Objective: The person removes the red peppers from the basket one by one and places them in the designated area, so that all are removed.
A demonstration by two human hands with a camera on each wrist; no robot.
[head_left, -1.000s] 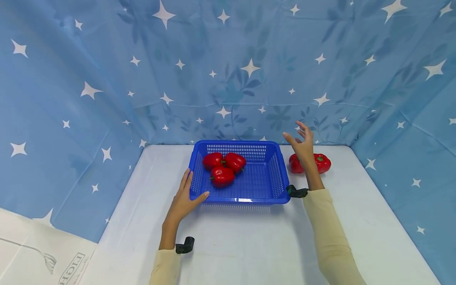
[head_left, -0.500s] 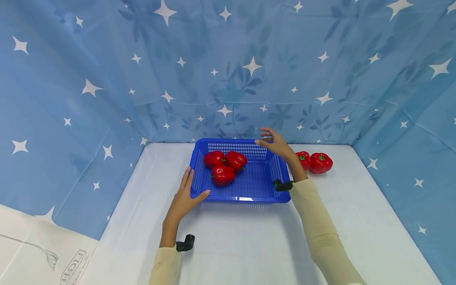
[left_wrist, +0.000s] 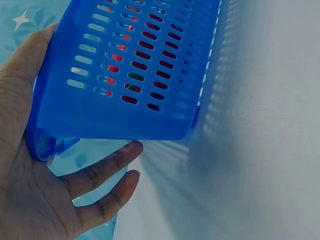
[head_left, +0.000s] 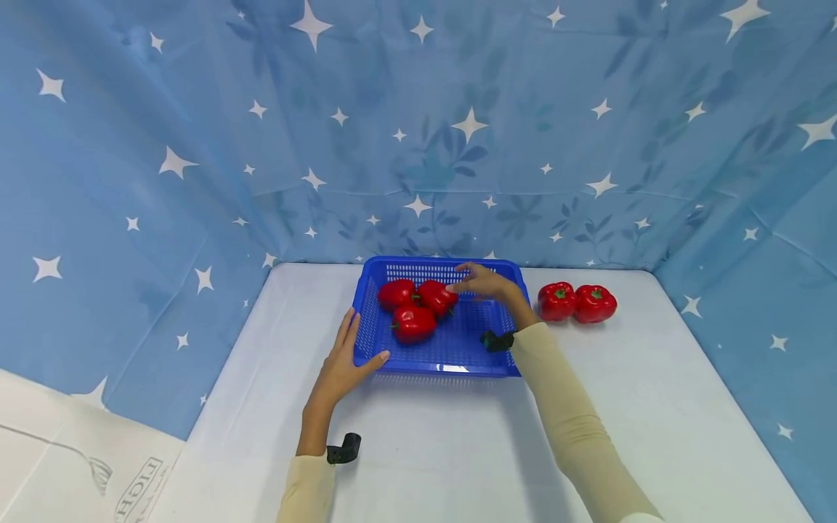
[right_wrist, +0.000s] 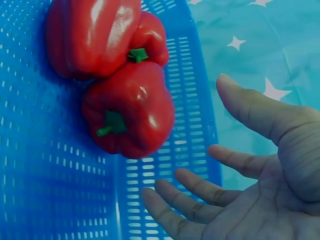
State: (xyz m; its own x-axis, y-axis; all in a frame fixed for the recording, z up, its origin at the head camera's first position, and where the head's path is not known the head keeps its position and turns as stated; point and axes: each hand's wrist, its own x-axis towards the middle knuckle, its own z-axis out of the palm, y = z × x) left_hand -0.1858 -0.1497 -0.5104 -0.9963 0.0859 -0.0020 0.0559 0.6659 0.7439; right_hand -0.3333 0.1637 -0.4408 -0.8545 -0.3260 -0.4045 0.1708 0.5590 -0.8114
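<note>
While the spread left hand (head_left: 343,368) touches the basket (head_left: 461,343), the splayed right hand (head_left: 482,282) hovers.

The basket (head_left: 405,366) is plain blue. The peppers (head_left: 413,324), inside it and at the right, are red with green stems (right_wrist: 114,122). The far curtain (head_left: 392,73) is blue, patterned with white stars (head_left: 469,124) and darker leaves (head_left: 472,154). The table (head_left: 425,457) is white, both sleeves (head_left: 562,399) beige, wrist cameras (head_left: 344,448) black.

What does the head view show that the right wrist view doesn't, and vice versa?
Only the head view shows the left hand and, on the white table, two red peppers. Only the right wrist view shows the right hand from its palm side. Both show that hand, the blue basket and three red peppers inside it.
</note>
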